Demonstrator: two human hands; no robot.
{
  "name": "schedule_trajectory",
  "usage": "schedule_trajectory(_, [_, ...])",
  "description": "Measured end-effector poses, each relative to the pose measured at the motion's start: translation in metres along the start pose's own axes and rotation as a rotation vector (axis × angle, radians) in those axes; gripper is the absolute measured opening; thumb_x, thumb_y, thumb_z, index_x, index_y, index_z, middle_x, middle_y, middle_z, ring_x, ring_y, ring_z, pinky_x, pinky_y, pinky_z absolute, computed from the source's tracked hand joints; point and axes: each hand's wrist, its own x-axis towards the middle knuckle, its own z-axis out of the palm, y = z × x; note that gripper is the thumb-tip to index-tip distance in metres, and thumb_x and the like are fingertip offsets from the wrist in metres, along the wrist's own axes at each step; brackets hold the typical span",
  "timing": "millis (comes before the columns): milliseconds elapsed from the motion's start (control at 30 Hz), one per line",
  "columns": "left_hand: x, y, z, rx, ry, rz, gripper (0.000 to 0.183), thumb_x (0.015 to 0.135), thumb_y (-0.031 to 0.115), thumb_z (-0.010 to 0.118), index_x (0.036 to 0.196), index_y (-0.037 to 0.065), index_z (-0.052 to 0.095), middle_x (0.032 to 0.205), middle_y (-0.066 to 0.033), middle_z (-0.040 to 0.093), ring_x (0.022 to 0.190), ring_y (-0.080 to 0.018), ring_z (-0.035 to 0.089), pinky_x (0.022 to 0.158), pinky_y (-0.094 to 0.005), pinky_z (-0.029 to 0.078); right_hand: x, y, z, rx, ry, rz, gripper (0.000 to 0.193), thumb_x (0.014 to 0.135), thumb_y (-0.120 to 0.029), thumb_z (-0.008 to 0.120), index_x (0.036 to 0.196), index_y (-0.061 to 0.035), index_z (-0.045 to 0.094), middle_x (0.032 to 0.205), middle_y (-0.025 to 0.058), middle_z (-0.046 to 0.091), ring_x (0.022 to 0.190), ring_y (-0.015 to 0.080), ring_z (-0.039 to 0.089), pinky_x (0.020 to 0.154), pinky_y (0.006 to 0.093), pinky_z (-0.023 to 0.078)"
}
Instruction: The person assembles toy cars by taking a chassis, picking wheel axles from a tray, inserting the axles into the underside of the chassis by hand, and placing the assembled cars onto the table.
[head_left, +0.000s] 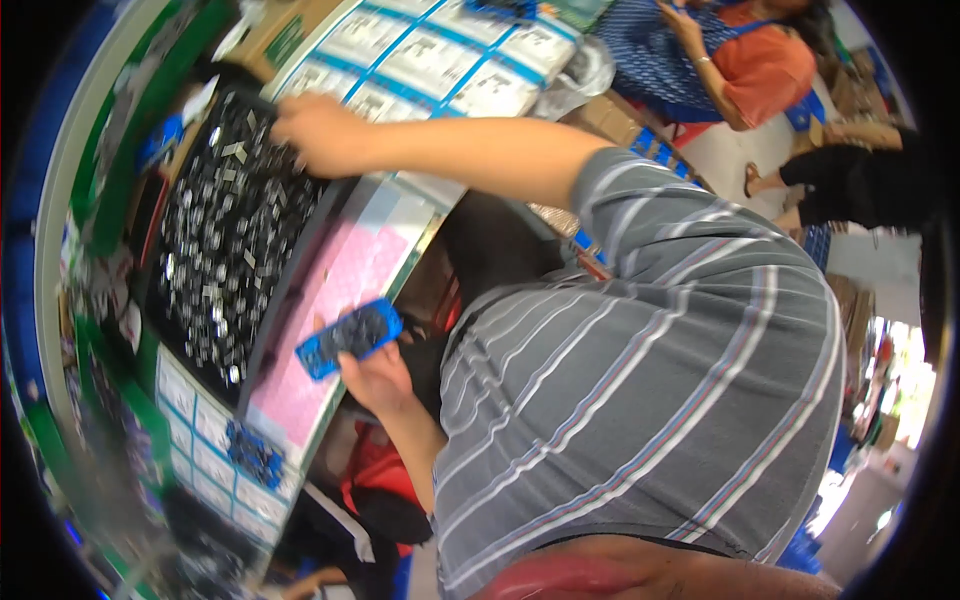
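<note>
head view: left hand (382,382) is gripping a blue-edged oblong piece (350,340) with a dark middle; thumb is pressing on its near face, fingers are wrapping underneath, so the grip is closed. piece is hanging over the edge of a pink mat (350,265), well apart from the other hand. right hand (325,138) is reaching over the upper end of a black tray (280,310), fingers curling down toward the contents; can't tell how far they're closing or if they're pinching anything. tray is holding lots of small shiny pieces (215,250), too small to identify, and is lying alongside the mat. gridded white-and-blue panels (420,50) are sitting beyond the tray's upper end, more below its lower end, with a blue cluster of parts (258,455) resting on those. person in an orange top (765,75) is staying at upper right, another in black (860,180) just beside.
</note>
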Motion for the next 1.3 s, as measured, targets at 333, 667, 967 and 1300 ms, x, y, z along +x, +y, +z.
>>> schedule_trajectory(333, [0.026, -0.014, 0.016, 0.166, 0.011, -0.055, 0.045, 0.101, 0.023, 0.048, 0.142, 0.005, 0.037, 0.108, -0.0141, 0.063, 0.074, -0.0188, 0.061, 0.053, -0.0270, 0.045, -0.123, -0.090, -0.082, 0.614, -0.285, 0.027, 0.063, 0.067, -0.011, 0.085, 0.124, -0.0047, 0.059, 0.116, 0.0119, 0.063, 0.107, 0.0273, 0.061, 0.088, 0.0368, 0.049])
schedule_trajectory(667, [0.018, -0.014, 0.018, 0.212, 0.109, -0.007, 0.030, 0.101, 0.021, 0.052, 0.125, 0.005, 0.047, 0.107, -0.0095, 0.063, 0.079, -0.0155, 0.062, 0.054, -0.0251, 0.046, -0.131, -0.102, -0.050, 0.493, -0.338, -0.075, 0.060, 0.066, -0.011, 0.084, 0.121, -0.0033, 0.059, 0.110, 0.0145, 0.061, 0.103, 0.0339, 0.061, 0.089, 0.0403, 0.050])
schedule_trajectory(967, [0.010, -0.013, 0.003, 0.178, 0.146, -0.010, 0.036, 0.100, 0.021, 0.054, 0.131, 0.007, 0.043, 0.100, -0.0106, 0.065, 0.068, -0.0153, 0.062, 0.052, -0.0255, 0.046, -0.045, -0.061, -0.054, 0.430, -0.148, -0.134, 0.042, 0.075, -0.024, 0.080, 0.109, -0.0037, 0.067, 0.098, 0.0136, 0.066, 0.089, 0.0294, 0.066, 0.078, 0.0391, 0.054])
schedule_trajectory(1300, [-0.001, -0.014, 0.001, 0.196, 0.190, -0.061, 0.027, 0.101, 0.028, 0.054, 0.114, 0.004, 0.059, 0.104, -0.0096, 0.067, 0.079, -0.0162, 0.061, 0.057, -0.0250, 0.044, 0.014, -0.029, 0.037, -0.342, -0.476, 0.007, 0.017, 0.078, -0.014, 0.060, 0.076, -0.0057, 0.074, 0.082, 0.0157, 0.073, 0.077, 0.0304, 0.072, 0.066, 0.0458, 0.058])
